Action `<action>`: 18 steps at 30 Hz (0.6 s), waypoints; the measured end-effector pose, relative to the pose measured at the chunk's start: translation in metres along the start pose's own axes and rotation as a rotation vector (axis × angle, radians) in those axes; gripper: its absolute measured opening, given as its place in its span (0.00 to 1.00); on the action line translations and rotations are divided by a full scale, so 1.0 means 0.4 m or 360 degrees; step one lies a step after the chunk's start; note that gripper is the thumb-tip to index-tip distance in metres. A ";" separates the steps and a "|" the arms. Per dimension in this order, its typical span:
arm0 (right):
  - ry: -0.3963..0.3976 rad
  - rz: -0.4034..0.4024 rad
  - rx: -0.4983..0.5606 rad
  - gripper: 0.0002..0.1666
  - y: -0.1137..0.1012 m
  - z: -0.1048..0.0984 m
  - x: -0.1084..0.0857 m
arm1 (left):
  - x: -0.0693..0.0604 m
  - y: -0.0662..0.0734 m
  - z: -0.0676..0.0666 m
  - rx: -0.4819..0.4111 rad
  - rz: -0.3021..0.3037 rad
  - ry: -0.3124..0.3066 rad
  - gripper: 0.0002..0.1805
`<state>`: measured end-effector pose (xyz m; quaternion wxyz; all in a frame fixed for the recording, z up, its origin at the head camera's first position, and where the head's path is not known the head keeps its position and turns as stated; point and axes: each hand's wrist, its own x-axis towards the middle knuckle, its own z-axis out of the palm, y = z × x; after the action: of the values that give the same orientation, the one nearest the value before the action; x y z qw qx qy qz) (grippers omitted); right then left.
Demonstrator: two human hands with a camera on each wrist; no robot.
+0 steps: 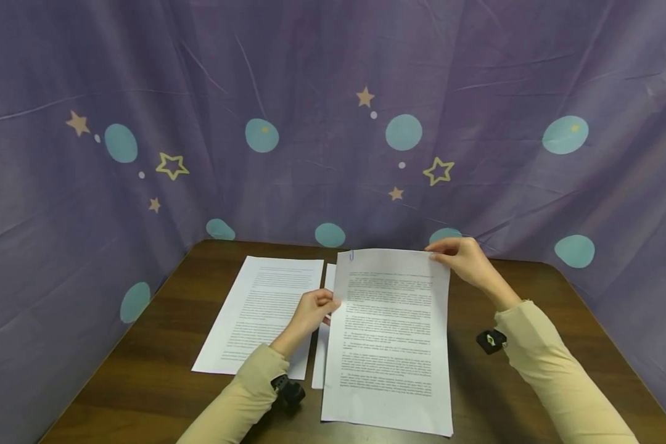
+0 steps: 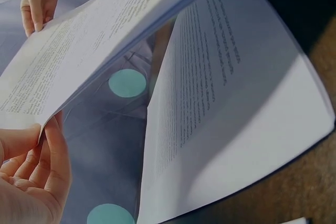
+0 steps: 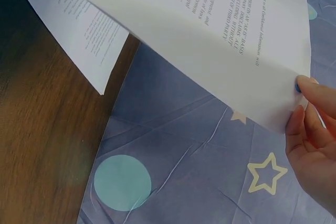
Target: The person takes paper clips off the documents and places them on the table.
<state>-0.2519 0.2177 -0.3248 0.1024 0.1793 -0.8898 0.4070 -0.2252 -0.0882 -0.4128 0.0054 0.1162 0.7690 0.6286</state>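
Several printed sheets (image 1: 388,333) are held raised and tilted above the table, with a blue paper clip (image 1: 351,254) at their top left corner. My left hand (image 1: 309,311) pinches their left edge between thumb and fingers. At the top right corner my right hand (image 1: 468,264) pinches them too; a small blue bit (image 3: 297,88) shows by its thumb in the right wrist view. The left wrist view shows the layered edge of the sheets. Beneath and left of them, another printed paper (image 1: 320,364) lies mostly hidden.
Another printed paper (image 1: 266,302) lies flat on the left of the brown wooden table (image 1: 161,345). A purple curtain (image 1: 311,80) with stars and teal spots hangs behind the table and at its sides. Each wrist carries a small black camera (image 1: 491,340).
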 end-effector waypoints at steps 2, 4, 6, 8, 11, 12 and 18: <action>0.0031 0.0013 0.0026 0.11 -0.001 0.001 -0.004 | 0.008 -0.015 0.000 0.0004 -0.0018 -0.0003 0.06; 0.0064 0.0025 0.0045 0.11 -0.001 0.002 -0.007 | 0.009 -0.015 0.000 -0.0009 -0.0030 0.0003 0.06; 0.0106 0.0044 0.0067 0.13 -0.001 0.005 -0.008 | 0.007 -0.009 0.000 -0.0029 -0.0021 -0.0004 0.06; 0.0151 0.0084 0.0101 0.14 -0.002 0.008 -0.010 | 0.001 0.003 0.000 -0.0044 -0.0002 -0.0007 0.05; 0.0226 0.0155 0.0165 0.18 -0.003 0.013 -0.012 | -0.004 0.012 0.000 -0.0076 0.0017 -0.0012 0.05; 0.0249 0.0180 0.0185 0.18 -0.003 0.015 -0.013 | -0.004 0.011 0.001 -0.0079 0.0015 -0.0007 0.05; 0.0403 0.0222 0.0389 0.22 0.002 0.011 -0.019 | 0.012 -0.019 0.007 -0.0058 -0.0010 0.0032 0.06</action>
<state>-0.2454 0.2165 -0.3307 0.1625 0.0756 -0.8239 0.5376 -0.2307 -0.0860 -0.4203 0.0017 0.1071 0.7578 0.6436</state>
